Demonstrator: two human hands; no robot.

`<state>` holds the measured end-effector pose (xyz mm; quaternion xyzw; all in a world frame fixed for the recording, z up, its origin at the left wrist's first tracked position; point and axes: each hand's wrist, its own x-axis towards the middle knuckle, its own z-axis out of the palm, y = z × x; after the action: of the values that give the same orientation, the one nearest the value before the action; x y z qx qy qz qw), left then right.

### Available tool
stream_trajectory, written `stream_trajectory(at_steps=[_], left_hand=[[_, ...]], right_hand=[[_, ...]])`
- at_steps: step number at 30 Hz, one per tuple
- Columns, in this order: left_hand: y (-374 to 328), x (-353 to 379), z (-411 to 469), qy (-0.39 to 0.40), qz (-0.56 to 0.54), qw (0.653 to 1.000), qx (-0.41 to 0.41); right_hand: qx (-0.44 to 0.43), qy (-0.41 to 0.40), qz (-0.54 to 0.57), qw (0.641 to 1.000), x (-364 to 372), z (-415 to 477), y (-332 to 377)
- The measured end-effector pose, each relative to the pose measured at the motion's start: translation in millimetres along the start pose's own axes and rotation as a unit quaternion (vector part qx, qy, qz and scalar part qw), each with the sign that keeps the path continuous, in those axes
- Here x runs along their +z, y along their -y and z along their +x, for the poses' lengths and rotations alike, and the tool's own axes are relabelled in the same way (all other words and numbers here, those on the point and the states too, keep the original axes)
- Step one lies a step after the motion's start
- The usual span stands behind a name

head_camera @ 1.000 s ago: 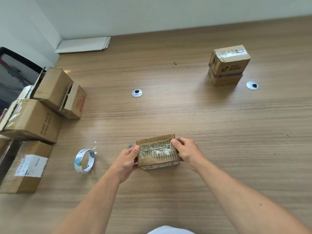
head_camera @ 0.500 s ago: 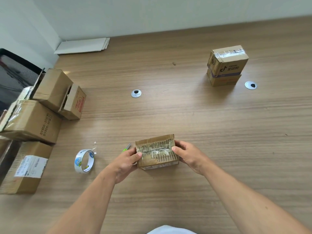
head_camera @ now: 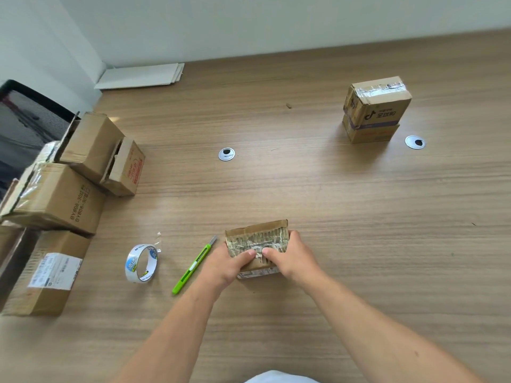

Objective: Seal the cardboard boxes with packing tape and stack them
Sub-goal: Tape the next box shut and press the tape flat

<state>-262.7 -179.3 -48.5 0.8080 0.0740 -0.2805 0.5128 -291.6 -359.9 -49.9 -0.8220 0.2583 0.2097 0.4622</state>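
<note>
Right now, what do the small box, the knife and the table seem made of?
Small box: matte brown cardboard, frayed edge, under shiny wrinkled tape. Knife: smooth green plastic, probably, with grey metal blade. Table: wood-grain, likely laminate; even, low sheen.

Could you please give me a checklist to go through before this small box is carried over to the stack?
1. Grip: left hand and right hand hold the small brown cardboard box, thumbs on top: ok.
2. Seal: crinkled clear tape covers its top; fully stuck: cannot tell.
3. Blade of green utility knife beside left hand retracted: cannot tell.
4. Top of stack of two taped brown boxes, far right, free: ok.
5. Path: clear tape roll stands left of knife, out of the way: ok.
</note>
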Motion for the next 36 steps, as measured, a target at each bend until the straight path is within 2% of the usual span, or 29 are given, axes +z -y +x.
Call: stream_trajectory(at_steps=[11, 17, 20, 22, 25, 26, 31, 33, 36], left_hand=[[4.6, -13.2, 2.0, 0.052, -0.147, 0.984, -0.088], [16.0, -21.0, 3.8, 0.074, -0.202, 0.972, -0.097], [13.7, -20.3, 3.1, 0.074, -0.224, 0.967, -0.094], [9.8, -23.3, 1.9, 0.065, -0.24, 0.965, -0.088], [2.5, -28.6, 1.5, 0.06, -0.272, 0.958, -0.076], [-1.3, -29.4, 0.7, 0.061, -0.289, 0.953, -0.073], [-14.0, -15.2, -1.7, 0.039, -0.376, 0.921, -0.095], [-16.7, -6.2, -1.2, 0.009, -0.348, 0.932, -0.104], [-9.3, -1.2, 9.0, -0.093, -0.216, 0.969, -0.077]], right_hand=[[-0.011, 0.034, 0.021, 0.999, -15.3, -2.6, -2.1], [0.007, 0.073, 0.112, 0.991, -15.0, 0.2, -6.3], [0.027, 0.123, 0.267, 0.955, -23.7, 2.9, -12.7], [0.032, 0.116, 0.363, 0.924, -33.2, 4.7, -16.7], [0.043, 0.031, 0.358, 0.932, -42.4, 11.2, -21.7], [0.049, 0.036, 0.374, 0.925, -43.3, 10.9, -21.3], [0.061, 0.17, 0.474, 0.862, -44.0, 3.0, -13.3], [0.049, 0.176, 0.5, 0.846, -45.3, 1.6, -4.1], [0.011, 0.125, 0.448, 0.885, -46.7, 3.6, 7.8]])
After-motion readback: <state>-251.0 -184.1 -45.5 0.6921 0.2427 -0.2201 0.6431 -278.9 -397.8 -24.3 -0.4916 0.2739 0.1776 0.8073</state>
